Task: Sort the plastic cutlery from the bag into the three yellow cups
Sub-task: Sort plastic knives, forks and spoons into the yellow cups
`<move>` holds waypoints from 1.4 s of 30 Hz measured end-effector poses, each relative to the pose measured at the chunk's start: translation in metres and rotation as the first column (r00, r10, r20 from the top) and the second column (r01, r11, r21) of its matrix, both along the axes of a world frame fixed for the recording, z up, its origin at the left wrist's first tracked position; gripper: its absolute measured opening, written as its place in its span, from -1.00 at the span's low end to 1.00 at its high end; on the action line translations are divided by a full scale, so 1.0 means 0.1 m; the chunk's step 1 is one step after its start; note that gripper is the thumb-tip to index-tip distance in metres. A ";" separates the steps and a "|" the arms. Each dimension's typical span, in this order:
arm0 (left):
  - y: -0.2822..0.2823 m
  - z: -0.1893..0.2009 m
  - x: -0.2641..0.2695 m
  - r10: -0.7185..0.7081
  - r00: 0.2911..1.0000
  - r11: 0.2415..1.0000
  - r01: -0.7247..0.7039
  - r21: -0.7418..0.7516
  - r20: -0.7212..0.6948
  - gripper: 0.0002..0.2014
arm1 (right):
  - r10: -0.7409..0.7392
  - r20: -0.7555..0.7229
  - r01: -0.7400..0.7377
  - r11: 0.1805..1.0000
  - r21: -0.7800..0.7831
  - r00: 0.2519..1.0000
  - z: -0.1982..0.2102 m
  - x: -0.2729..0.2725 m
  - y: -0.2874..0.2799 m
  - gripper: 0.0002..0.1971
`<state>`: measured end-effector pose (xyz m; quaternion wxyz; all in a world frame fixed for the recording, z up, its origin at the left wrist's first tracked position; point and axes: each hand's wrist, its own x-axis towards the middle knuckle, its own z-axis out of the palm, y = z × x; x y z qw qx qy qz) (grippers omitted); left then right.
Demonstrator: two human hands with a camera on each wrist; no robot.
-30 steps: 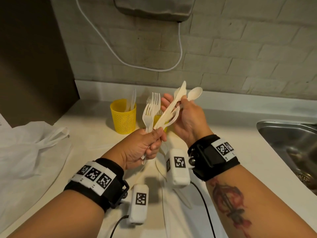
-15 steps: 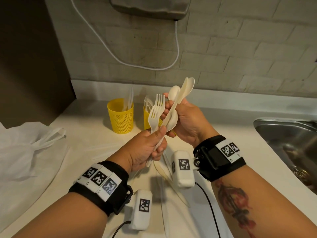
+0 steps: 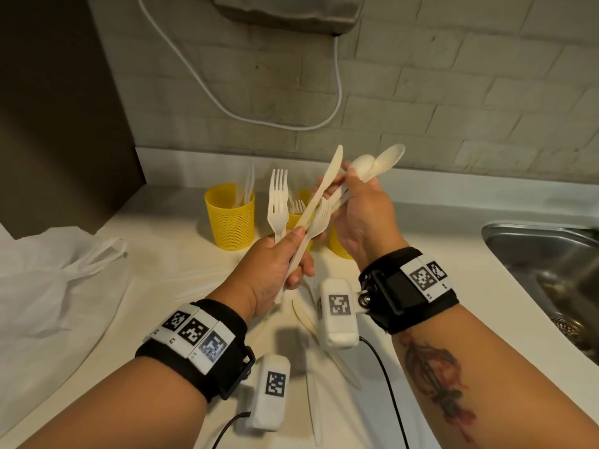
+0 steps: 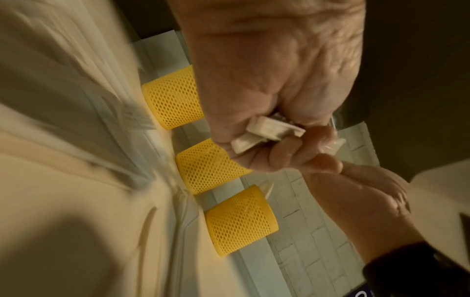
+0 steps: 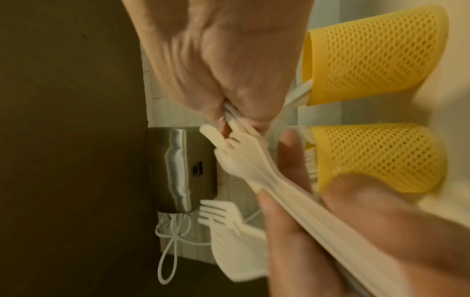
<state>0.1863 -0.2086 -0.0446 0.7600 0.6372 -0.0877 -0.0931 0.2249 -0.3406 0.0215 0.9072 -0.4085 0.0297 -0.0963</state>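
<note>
Above the counter, my left hand grips a bundle of white plastic forks and a knife by their handles. The handle ends stick out of its fist. Just to the right and higher, my right hand holds two spoons with the bowls pointing up and right; its fingers are close to the knife blade. Three yellow mesh cups stand in a row by the back wall. In the head view the left cup holds knives, the middle cup holds forks, and the right cup is mostly hidden.
The white plastic bag lies flat at the left. Loose cutlery lies on the counter under my wrists. A steel sink is at the right. A metal wall unit with a white cord hangs above.
My right hand has drawn the spoons up and to the right, out of the bundle. The knife and forks stay in my left hand, which rose a little.
</note>
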 end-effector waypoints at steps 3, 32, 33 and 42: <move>0.02 -0.04 0.01 0.044 0.999 0.998 -0.044 0.032 0.017 -0.61 | -0.162 0.090 0.168 0.984 -0.065 0.983 0.10 0.15 -0.18 -0.79; -0.06 -0.04 0.15 0.275 0.961 0.961 -0.275 -0.003 0.011 -0.67 | 0.148 -0.029 -0.071 0.293 -0.953 0.989 -0.35 -0.21 0.10 -0.68; -0.05 -0.04 0.14 0.277 0.961 0.961 -0.277 -0.004 0.021 -0.67 | 0.144 -0.051 -0.103 0.380 -0.919 0.988 -0.36 -0.21 0.13 -0.68; 0.04 -0.10 0.21 0.421 0.881 0.873 -0.458 0.167 0.217 -0.73 | 0.160 -0.016 -0.145 0.843 -0.517 0.987 -0.05 -0.16 0.16 -0.95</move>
